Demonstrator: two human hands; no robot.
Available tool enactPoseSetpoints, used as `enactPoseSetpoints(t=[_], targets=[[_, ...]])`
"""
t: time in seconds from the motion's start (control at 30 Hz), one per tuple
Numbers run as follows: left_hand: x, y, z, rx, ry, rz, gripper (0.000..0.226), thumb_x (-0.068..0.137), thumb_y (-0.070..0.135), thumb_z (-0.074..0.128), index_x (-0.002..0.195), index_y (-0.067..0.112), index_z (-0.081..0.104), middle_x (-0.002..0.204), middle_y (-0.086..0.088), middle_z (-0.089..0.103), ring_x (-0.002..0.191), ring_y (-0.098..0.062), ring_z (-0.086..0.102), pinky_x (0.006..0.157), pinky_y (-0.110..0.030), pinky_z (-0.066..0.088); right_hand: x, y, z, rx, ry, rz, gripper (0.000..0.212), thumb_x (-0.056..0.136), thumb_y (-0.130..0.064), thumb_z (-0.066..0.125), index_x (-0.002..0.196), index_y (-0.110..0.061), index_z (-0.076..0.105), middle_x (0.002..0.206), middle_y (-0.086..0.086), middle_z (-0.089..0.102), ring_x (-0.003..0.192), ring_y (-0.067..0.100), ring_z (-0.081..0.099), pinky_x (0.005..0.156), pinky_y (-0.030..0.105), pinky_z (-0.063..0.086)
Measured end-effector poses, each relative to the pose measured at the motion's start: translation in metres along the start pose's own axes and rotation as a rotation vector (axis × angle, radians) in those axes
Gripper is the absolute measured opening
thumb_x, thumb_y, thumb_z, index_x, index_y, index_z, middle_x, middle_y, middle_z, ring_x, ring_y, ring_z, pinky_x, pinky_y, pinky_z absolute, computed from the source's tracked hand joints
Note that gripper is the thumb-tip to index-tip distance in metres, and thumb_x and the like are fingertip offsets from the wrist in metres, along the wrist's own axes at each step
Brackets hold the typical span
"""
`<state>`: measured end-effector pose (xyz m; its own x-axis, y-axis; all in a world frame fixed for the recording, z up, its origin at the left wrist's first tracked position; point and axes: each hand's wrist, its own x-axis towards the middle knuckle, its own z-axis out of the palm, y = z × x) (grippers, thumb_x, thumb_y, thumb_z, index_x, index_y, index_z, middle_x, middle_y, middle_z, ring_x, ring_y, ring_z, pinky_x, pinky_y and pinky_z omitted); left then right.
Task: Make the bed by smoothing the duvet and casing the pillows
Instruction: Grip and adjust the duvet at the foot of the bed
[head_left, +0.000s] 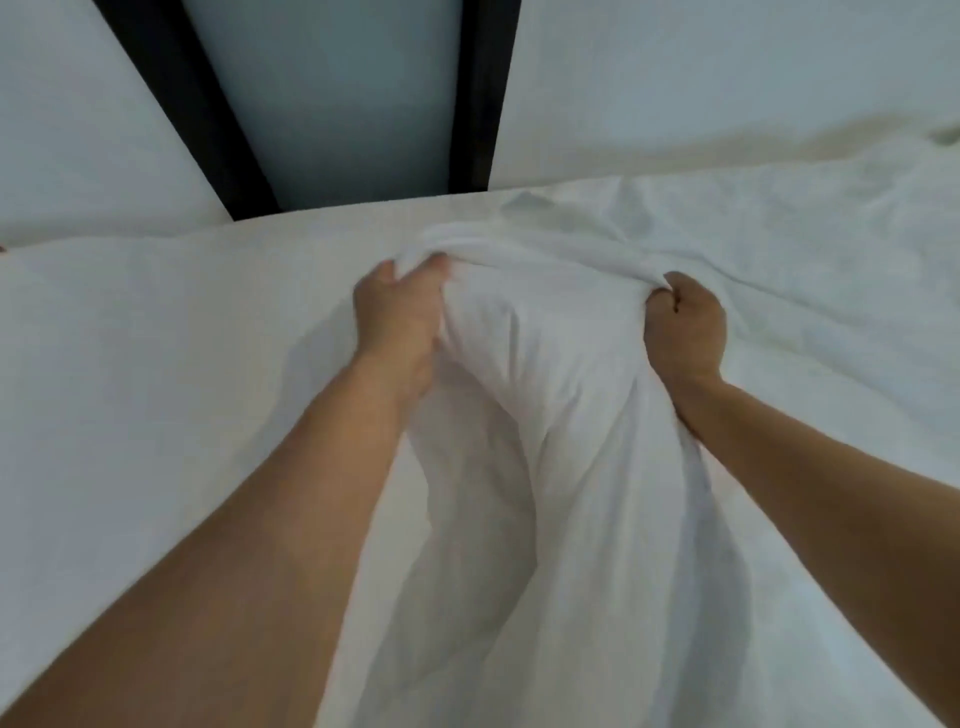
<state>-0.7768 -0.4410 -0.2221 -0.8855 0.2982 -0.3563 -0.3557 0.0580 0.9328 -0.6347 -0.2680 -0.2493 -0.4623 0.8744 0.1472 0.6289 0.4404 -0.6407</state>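
Observation:
A white pillow in a white pillowcase (535, 415) stands on end between my forearms, over the bed. My left hand (400, 312) grips the bunched top edge of the pillowcase on the left, fingers curled over the cloth. My right hand (685, 327) is a tight fist holding the same edge on the right. The pillow's lower end runs out of view at the bottom. A white duvet (805, 270) lies rumpled on the bed's right side, and the smoother white sheet (156, 364) covers the left.
Behind the bed rise pale padded headboard panels (701, 93) with two black vertical bars (478, 93) framing a blue-grey strip (332, 104). The bed's far edge meets them across the middle of the view.

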Motion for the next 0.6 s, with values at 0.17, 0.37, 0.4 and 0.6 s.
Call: enactPoseSetpoints(t=[0.17,0.37,0.4,0.6], targets=[[0.038,0.091,-0.006,0.981,0.146,0.717,0.019,0.086,0.031,0.056,0.090,0.016,0.046,0.087,-0.002,0.052,0.080,-0.026,0.049,0.064,-0.034,0.032,-0.001,-0.029,0.071,-0.253,-0.223,-0.040,0.027,0.091,-0.020,0.038,0.103,-0.014,0.061,0.106,0.014,0.065,0.097,0.032,0.060,0.081,0.038,0.043],[0.092,-0.069,-0.027,0.562,-0.141,-0.003,0.041,0.083,0.054,0.063,0.109,0.024,0.056,0.099,0.009,0.063,0.090,-0.014,0.062,0.075,-0.029,0.048,0.001,0.020,0.145,-0.380,-0.095,-0.229,0.045,0.076,-0.027,0.031,0.097,-0.006,0.064,0.086,0.016,0.066,0.076,0.035,0.061,0.062,0.037,0.045],[0.092,-0.072,-0.031,0.377,-0.112,-0.008,0.031,0.085,0.046,0.064,0.106,0.024,0.056,0.095,0.011,0.063,0.086,-0.010,0.061,0.069,-0.023,0.048,0.004,0.022,0.147,-0.373,-0.093,-0.257,0.042,0.076,-0.026,0.032,0.095,-0.005,0.064,0.085,0.015,0.066,0.073,0.035,0.061,0.061,0.036,0.045],[0.057,-0.084,-0.062,0.809,-0.019,0.458,0.058,0.085,0.055,0.051,0.130,0.018,0.048,0.125,0.009,0.051,0.115,-0.011,0.044,0.098,-0.024,0.033,0.002,0.018,0.143,-0.317,-0.140,-0.270,0.042,0.075,-0.025,0.035,0.096,-0.002,0.064,0.083,0.015,0.066,0.070,0.035,0.061,0.061,0.035,0.046]])
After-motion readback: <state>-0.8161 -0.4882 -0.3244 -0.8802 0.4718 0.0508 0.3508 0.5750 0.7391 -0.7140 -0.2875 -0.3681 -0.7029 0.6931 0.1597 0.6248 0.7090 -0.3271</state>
